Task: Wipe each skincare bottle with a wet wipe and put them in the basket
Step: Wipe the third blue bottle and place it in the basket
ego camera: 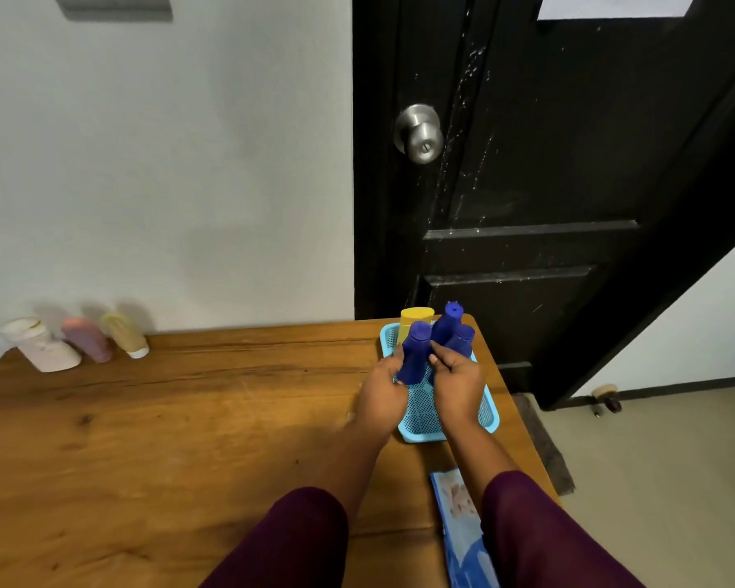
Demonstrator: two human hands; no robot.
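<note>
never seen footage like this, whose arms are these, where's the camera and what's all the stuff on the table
No machine here: a person wears one wide-angle camera on the head, so you look down along their own arms in dark red sleeves. The left hand grips a blue bottle upright at a light blue basket on the right end of a wooden table. The right hand is beside it, fingers curled; whether it holds anything I cannot tell. In the basket stand a yellow bottle, a tall blue bottle and a shorter blue bottle. Three pale bottles wait by the wall on the left, and a blue packet, likely the wet wipes, lies between the arms.
</note>
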